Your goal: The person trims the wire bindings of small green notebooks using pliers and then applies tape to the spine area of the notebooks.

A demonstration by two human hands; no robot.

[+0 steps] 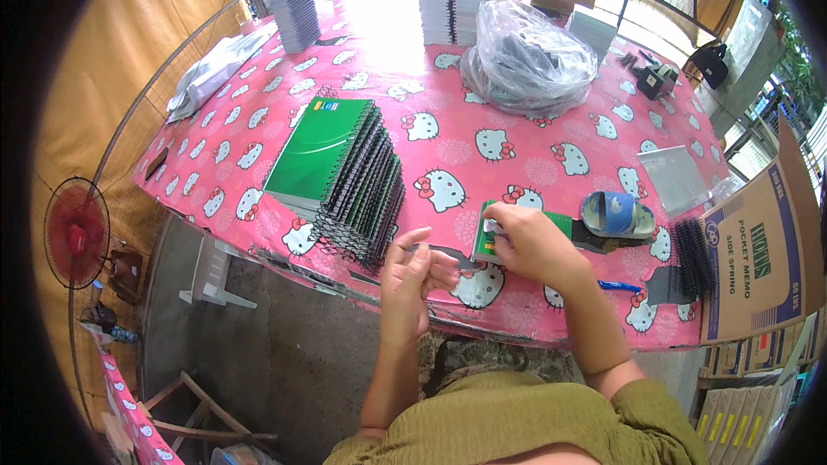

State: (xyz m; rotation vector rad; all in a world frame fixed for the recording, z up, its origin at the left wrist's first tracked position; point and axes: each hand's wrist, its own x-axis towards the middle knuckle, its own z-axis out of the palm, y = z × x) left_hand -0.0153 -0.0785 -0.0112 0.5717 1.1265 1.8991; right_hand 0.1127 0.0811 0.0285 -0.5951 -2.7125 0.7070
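Head view, left hand (407, 282) loosely open, right hand (532, 243) curled on green notebook (562, 226), grip unclear, clear bag (530, 65), dark contents, carton (760, 245)

Left side: tan hanging fabric sheet (164, 43), round red fan (77, 239)
Underfoot: grey concrete floor (276, 336)
Furniture: pink cat-patterned table (379, 60), white plastic seat (209, 271)
Light: strong daylight, brightest toward the far side

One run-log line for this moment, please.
Right hand: touching green notebook | Left hand: half-open, grip unclear | Table left: notebook stack | Table right: blue slipper, blue pen
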